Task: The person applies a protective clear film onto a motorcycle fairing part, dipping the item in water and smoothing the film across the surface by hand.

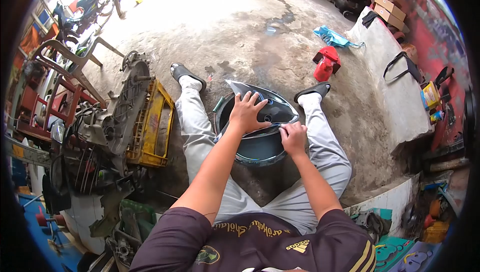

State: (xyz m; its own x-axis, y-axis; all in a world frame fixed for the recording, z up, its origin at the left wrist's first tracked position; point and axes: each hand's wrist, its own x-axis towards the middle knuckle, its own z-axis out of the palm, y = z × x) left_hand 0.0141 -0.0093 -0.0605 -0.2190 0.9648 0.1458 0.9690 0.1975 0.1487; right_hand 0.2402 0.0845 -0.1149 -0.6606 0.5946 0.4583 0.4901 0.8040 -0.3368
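A black basin [260, 163] with water in it stands on the floor between my legs. Across it lies a glossy dark panel [275, 108] with a pointed end and light-blue line markings, like a motorcycle body panel. My left hand [245, 113] presses on the panel, palm down with fingers spread. At the panel's lower right edge, my right hand [294, 136] is closed, thumb and fingertips pinching that edge. Whether something small is also between those fingertips is hidden. A green-ended piece [219, 103] sits at the basin's left rim.
A red plastic motorcycle part [327, 63] lies past my right foot, near a blue bag [335, 37]. On the left, a yellow crate [152, 127] stands beside a metal engine casing [127, 107] and a chair [75, 57]. A low concrete ledge [385, 82] runs along the right.
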